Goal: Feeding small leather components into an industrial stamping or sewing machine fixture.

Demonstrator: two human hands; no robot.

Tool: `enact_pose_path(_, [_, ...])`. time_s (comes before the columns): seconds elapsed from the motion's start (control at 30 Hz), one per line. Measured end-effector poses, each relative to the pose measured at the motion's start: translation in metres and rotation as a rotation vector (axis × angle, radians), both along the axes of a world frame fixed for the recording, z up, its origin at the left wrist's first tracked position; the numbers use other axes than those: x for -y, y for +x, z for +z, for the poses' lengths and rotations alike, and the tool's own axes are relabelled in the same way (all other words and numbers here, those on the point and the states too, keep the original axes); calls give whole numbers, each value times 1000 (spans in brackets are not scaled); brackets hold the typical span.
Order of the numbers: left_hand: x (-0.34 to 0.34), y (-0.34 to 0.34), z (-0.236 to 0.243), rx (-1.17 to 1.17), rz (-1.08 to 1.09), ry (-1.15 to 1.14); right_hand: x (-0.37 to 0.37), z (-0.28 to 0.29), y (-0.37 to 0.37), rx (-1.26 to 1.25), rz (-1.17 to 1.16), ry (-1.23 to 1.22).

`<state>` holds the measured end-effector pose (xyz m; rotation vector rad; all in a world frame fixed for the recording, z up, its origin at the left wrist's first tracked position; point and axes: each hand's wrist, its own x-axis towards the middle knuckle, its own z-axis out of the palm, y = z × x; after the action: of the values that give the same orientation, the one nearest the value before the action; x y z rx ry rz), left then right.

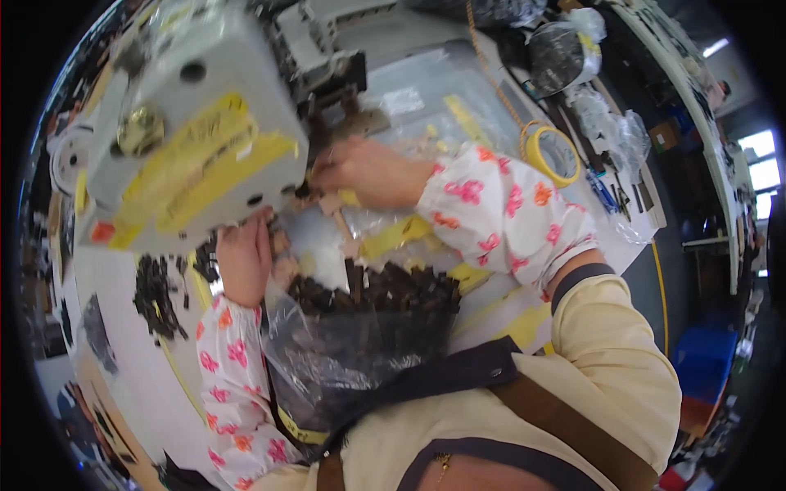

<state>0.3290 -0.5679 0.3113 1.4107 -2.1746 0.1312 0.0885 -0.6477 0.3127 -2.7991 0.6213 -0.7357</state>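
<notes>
A pale industrial sewing machine (278,106) with strips of yellow tape fills the upper left. My right hand (372,172) has its fingers curled close together beside the needle area, and what they pinch is hidden. My left hand (244,258) is at the machine head's lower edge, fingers drawn together; their tips and anything in them are hidden. Between my forearms, against my body, a clear plastic bag (360,344) holds many small dark brown strips (385,293). Small beige pieces (332,204) lie between my hands.
Another heap of dark pieces (160,295) lies left of my left hand. Beyond my right sleeve are a yellow tape roll (553,154), a blue-handled tool (602,192) and crumpled plastic bags. An orange cord (491,74) runs along the far side. A blue seat (704,368) stands at right.
</notes>
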Motion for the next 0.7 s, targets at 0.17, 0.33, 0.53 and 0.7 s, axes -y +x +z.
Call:
enact_pose_path(0.17, [-15, 52, 0, 23, 199, 119, -31, 33, -18, 63, 108, 150])
enact_pose_path(0.33, [-13, 32, 8, 221, 99, -185, -63, 23, -9, -6, 349, 278])
enact_pose_path(0.53, [1, -20, -8, -94, -72, 84, -71, 21, 1, -207, 353, 215])
enact_pose_path(0.7, [13, -18, -11, -105, 9, 192, -67, 21, -2, -270, 330, 271])
